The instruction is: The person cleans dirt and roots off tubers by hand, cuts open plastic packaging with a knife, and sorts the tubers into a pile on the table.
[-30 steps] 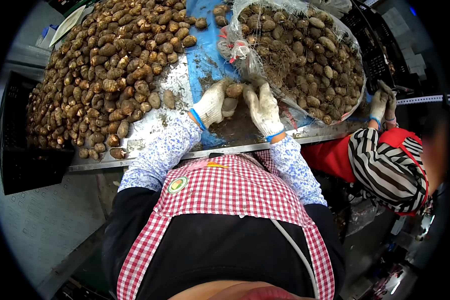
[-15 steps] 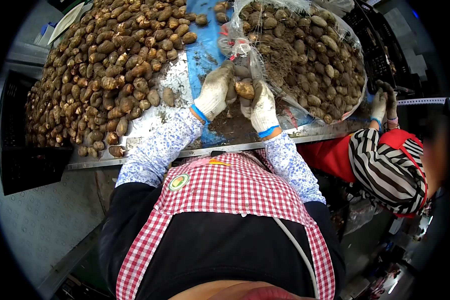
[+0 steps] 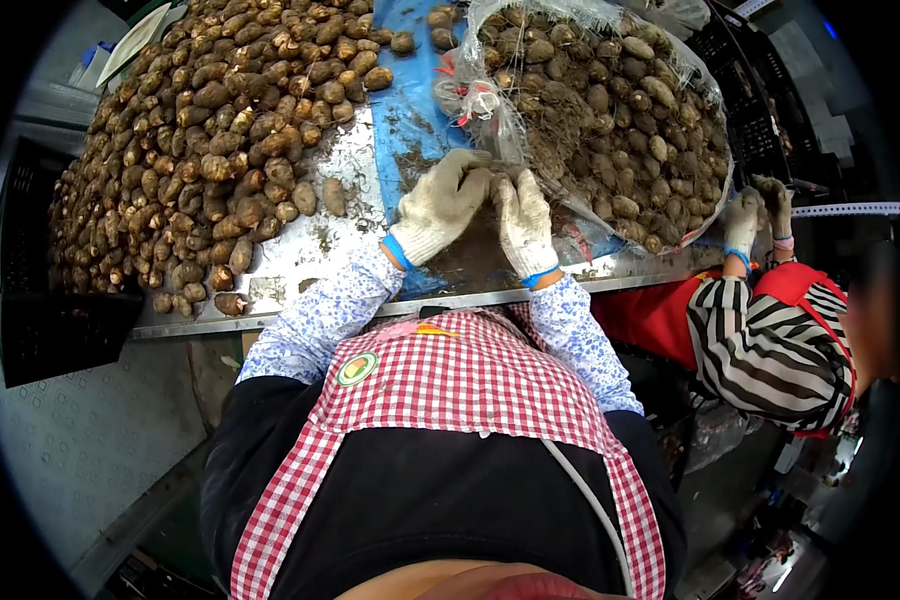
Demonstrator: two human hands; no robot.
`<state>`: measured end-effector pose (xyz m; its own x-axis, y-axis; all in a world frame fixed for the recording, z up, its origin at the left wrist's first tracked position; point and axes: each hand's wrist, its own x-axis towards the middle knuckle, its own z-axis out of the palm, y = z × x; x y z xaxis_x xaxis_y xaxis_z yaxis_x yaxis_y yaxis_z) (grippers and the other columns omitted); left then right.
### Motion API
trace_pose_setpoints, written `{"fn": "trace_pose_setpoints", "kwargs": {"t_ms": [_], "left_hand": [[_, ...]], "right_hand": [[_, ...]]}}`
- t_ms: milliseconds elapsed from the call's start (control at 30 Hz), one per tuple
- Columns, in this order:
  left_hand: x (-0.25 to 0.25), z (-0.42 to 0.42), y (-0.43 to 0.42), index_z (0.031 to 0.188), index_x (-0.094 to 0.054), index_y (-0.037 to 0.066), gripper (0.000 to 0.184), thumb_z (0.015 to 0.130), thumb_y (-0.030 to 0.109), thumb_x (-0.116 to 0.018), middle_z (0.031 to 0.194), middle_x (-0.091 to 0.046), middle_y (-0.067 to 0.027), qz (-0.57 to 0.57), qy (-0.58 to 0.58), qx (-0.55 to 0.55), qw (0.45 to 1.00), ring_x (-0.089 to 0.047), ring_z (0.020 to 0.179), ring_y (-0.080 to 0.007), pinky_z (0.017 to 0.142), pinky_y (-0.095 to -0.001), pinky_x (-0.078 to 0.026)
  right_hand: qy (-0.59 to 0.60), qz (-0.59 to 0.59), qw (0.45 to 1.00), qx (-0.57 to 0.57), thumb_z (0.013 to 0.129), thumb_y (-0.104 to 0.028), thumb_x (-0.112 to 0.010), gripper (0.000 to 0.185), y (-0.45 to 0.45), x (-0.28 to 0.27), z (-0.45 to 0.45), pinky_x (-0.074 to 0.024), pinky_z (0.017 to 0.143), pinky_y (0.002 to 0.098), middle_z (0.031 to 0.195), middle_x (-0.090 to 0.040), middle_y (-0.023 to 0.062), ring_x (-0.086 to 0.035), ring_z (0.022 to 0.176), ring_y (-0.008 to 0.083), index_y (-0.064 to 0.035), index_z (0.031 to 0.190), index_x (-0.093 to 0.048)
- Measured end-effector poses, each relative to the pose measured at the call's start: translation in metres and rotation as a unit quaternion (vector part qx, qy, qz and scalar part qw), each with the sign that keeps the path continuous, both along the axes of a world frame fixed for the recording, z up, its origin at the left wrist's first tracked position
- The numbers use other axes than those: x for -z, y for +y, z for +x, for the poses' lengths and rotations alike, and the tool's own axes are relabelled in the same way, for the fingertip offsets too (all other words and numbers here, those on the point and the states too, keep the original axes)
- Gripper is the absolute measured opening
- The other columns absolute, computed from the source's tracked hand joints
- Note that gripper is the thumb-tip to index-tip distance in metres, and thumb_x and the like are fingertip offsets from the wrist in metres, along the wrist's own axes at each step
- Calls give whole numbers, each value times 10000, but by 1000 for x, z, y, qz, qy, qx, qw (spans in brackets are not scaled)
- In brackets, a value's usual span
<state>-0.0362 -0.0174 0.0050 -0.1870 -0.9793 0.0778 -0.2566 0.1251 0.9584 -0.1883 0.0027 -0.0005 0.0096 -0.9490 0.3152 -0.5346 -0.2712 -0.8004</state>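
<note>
My left hand (image 3: 442,207), in a dirty white glove, is over the table's near middle with its fingers curled toward the other hand. Close beside it, my right hand (image 3: 522,220) wears a similar glove, its fingers bent inward. The fingertips almost meet, and anything between them is hidden. Just beyond my right hand lies an open clear plastic sack (image 3: 490,125) full of brown tubers (image 3: 610,110) with loose roots. To the left spreads a large heap of brown tubers (image 3: 220,130) on the metal table.
A black crate (image 3: 60,325) stands at the left edge, and more black crates (image 3: 760,100) are at the upper right. A blue sheet (image 3: 405,100) runs between heap and sack. At the right, a co-worker in striped sleeves (image 3: 760,335) has gloved hands (image 3: 745,222) near the sack.
The tuber seen between my hands earlier no longer shows. My left hand has turned its back upward over its fingers. The co-worker's hands have shifted slightly toward the left.
</note>
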Motion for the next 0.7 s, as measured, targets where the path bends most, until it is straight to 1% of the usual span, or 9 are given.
{"fn": "trace_pose_setpoints", "kwargs": {"t_ms": [67,100,133,200,233,367,467,600,700], "left_hand": [[-3,-4,0,1120,-600,-23,248,992,166,-503,988,-647,-127,70,82,-32,994,-603,835,-191,757,-282,-492],[-3,-6,-2,1098,-607,-18,268,1011,195,-469,848,-635,-75,56,100,-69,991,-552,650,-166,624,-272,-482],[0,-4,-8,1101,-608,-15,287,1019,214,-455,814,-629,-67,169,201,-45,964,-540,607,-164,592,-273,-484],[14,5,-24,1106,-610,-10,327,1035,252,-427,747,-619,-52,378,390,5,840,-516,521,-161,527,-275,-487],[35,12,-32,1135,-608,-10,403,1051,317,-388,677,-604,-42,462,503,26,730,-498,451,-148,468,-278,-492],[-12,10,0,1221,-574,-21,404,1050,307,-411,846,-644,-76,328,421,23,845,-597,619,-119,562,-259,-533],[5,8,5,1239,-557,-20,355,1030,258,-483,923,-642,-70,200,313,135,919,-591,685,-111,599,-235,-519],[12,2,9,1182,-564,-9,313,1014,250,-512,965,-656,-69,109,160,-23,981,-599,733,-111,603,-228,-509],[-1,6,16,1117,-590,-6,283,992,224,-482,859,-666,-77,178,347,3,921,-643,758,-146,609,-256,-539]], "right_hand": [[17,-28,999,-34,942,-70,-570,181,1,-4,1,-510,807,398,1021,-666,185,-646,920,335,-12,1110,-605],[25,-40,998,-50,929,-61,-580,189,2,-7,3,-509,817,406,1025,-663,189,-643,942,355,-13,1110,-608],[35,-75,994,-71,930,-53,-576,210,2,-11,3,-508,829,400,1052,-655,193,-639,956,349,-6,1133,-597],[55,-145,981,-113,932,-35,-567,251,0,-17,0,-505,853,388,1106,-640,202,-632,984,339,9,1179,-576],[46,-118,988,-83,896,-61,-604,279,0,-9,-1,-509,865,403,1091,-652,179,-629,1010,354,-9,1170,-605],[-126,19,992,-10,875,-52,-611,276,3,0,-1,-507,880,405,1116,-639,188,-633,1025,337,0,1146,-616],[42,-23,998,-42,885,-64,-619,230,5,-8,-5,-509,873,391,1108,-642,181,-633,1015,331,4,1104,-636],[15,-94,994,-53,913,-102,-629,176,1,-2,2,-549,744,353,991,-678,151,-664,863,264,-6,1061,-644],[-425,59,901,-63,939,-160,-635,181,0,9,-2,-562,626,287,929,-691,107,-664,729,175,-41,1075,-645]]}}
